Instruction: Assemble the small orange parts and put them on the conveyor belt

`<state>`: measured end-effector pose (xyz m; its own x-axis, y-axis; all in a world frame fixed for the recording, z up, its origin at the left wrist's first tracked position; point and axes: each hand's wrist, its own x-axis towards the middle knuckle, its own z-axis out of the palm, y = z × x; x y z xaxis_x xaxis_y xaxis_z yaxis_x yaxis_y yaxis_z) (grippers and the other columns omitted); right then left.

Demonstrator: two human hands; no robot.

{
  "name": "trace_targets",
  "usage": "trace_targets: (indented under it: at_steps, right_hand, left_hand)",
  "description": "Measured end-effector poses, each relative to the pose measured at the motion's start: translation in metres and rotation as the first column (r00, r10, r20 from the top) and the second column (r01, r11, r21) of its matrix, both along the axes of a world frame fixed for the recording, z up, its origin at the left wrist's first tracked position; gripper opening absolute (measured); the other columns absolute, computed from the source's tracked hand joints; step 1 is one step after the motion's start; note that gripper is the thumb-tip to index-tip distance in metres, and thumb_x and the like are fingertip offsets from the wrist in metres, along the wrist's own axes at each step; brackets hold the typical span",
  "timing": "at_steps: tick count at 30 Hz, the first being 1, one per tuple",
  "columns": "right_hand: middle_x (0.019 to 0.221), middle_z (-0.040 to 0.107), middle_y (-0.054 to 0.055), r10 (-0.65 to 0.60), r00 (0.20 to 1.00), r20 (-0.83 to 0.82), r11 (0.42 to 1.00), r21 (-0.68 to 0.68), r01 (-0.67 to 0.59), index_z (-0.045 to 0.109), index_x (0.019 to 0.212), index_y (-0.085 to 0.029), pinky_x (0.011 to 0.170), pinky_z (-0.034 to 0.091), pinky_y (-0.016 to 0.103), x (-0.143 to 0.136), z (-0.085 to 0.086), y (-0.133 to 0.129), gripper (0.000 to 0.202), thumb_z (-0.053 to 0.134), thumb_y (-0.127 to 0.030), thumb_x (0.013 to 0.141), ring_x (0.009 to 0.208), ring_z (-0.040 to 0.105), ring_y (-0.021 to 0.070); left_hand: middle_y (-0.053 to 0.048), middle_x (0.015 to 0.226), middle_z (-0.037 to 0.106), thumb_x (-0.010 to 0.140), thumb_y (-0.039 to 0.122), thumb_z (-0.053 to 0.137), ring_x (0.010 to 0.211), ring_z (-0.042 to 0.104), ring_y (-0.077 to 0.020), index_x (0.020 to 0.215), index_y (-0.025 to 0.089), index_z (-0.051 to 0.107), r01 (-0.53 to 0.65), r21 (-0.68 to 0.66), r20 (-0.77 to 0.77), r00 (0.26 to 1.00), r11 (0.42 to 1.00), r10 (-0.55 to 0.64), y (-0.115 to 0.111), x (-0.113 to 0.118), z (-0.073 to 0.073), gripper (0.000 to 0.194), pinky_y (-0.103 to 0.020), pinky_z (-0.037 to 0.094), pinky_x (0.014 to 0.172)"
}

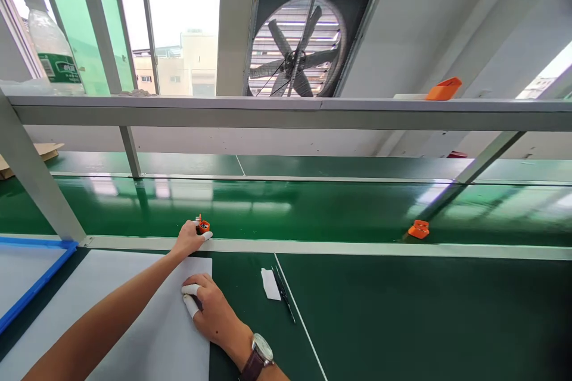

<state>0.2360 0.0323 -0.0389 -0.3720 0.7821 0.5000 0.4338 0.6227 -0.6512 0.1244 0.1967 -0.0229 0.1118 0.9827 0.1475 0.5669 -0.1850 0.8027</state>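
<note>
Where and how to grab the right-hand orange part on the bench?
I'd pinch the orange part by its left and right sides, from above. It's compact, just behind the pale strip, which crowds its near edge; both flanks look free.

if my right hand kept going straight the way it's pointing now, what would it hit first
Probably your left forearm, which crosses the right hand's line over the white sheet. The forearm's height is unclear, so the hand might pass beneath it.
</note>
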Motion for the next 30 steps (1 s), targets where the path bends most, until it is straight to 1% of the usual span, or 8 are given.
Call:
trace_targets:
  at_steps: [4,7,10,16,20,23,26,30]
  right_hand:
    - [0.105,0.07,0.006,0.002,1.0,0.002,1.0,0.007,-0.002,0.071,0.098,-0.022,0.093,0.055,0.038,0.0,0.0,0.0,0.027,0.058,-0.003,0.084,0.099,0.062,0.0224]
    - [0.105,0.07,0.006,0.003,1.0,-0.003,1.0,0.017,-0.003,0.071,0.098,-0.022,0.093,0.055,0.038,0.0,-0.002,0.002,0.029,0.058,-0.001,0.083,0.1,0.062,0.0224]
    - [0.106,0.07,0.006,0.004,1.0,-0.001,1.0,0.016,-0.004,0.071,0.099,-0.021,0.093,0.055,0.039,0.001,-0.003,0.002,0.03,0.057,-0.001,0.082,0.099,0.063,0.0223]
    - [0.11,0.07,0.007,0.041,0.994,-0.097,0.998,-0.037,-0.044,0.069,0.108,-0.022,0.095,0.054,0.039,0.001,0.002,0.001,0.028,0.052,-0.009,0.09,0.103,0.064,0.0215]
    - [0.111,0.069,0.007,-0.102,0.957,-0.272,0.99,-0.123,0.071,0.062,0.125,-0.023,0.089,0.056,0.034,-0.004,0.008,-0.003,0.029,0.048,-0.022,0.099,0.098,0.066,0.0189]
    - [0.109,0.067,0.006,-0.088,0.963,-0.255,0.996,-0.036,0.082,0.059,0.128,-0.025,0.084,0.057,0.035,-0.011,0.011,-0.01,0.034,0.059,-0.029,0.095,0.091,0.065,0.0187]
    - [0.105,0.066,0.005,-0.055,0.981,-0.188,0.998,-0.007,0.055,0.062,0.125,-0.026,0.083,0.057,0.035,-0.019,0.013,-0.018,0.032,0.062,-0.027,0.093,0.089,0.065,0.0188]
    - [0.103,0.068,0.005,-0.094,0.978,-0.188,0.993,-0.092,0.078,0.067,0.115,-0.025,0.084,0.058,0.035,-0.025,0.011,-0.022,0.023,0.061,-0.025,0.093,0.09,0.067,0.0192]
  left_hand:
    - [-0.009,0.092,0.072,0.071,0.035,0.077,0.097,0.066,-0.0275,0.093,0.014,0.072,0.014,-0.07,0.137,0.991,0.997,-0.004,0.004,-0.002,0.01,0.03,-0.036,0.048,0.089]
    - [-0.011,0.102,0.073,0.076,0.038,0.075,0.096,0.07,-0.0251,0.111,0.014,0.069,0.105,-0.118,0.281,0.957,0.987,-0.069,-0.013,-0.015,0.021,0.043,-0.036,0.053,0.087]
    - [-0.013,0.112,0.072,0.076,0.037,0.077,0.104,0.07,-0.0259,0.12,0.014,0.065,0.207,-0.154,0.386,0.913,0.966,-0.134,-0.049,-0.039,0.035,0.051,-0.038,0.053,0.093]
    - [-0.007,0.107,0.075,0.09,0.037,0.064,0.108,0.067,-0.0242,0.114,0.019,0.071,0.414,-0.206,0.388,0.867,0.887,-0.314,-0.136,-0.09,0.055,0.03,-0.04,0.052,0.103]
    - [-0.004,0.122,0.07,0.092,0.027,0.058,0.111,0.066,-0.0222,0.123,0.027,0.067,0.303,-0.044,0.141,0.945,0.952,-0.294,-0.167,-0.11,0.039,0.033,-0.039,0.056,0.099]
    - [-0.006,0.127,0.067,0.091,0.019,0.055,0.114,0.065,-0.0231,0.126,0.027,0.065,0.253,0.151,-0.017,0.967,0.956,-0.253,-0.176,-0.117,0.019,0.037,-0.039,0.058,0.096]
    - [-0.007,0.124,0.069,0.088,0.013,0.054,0.114,0.066,-0.0237,0.123,0.025,0.066,0.225,0.267,-0.079,0.974,0.937,-0.211,-0.18,-0.118,0.006,0.039,-0.04,0.057,0.099]
    - [-0.008,0.123,0.069,0.088,0.012,0.053,0.114,0.066,-0.0242,0.122,0.023,0.066,0.213,0.279,-0.057,0.977,0.936,-0.205,-0.187,-0.116,0.003,0.038,-0.041,0.056,0.101]
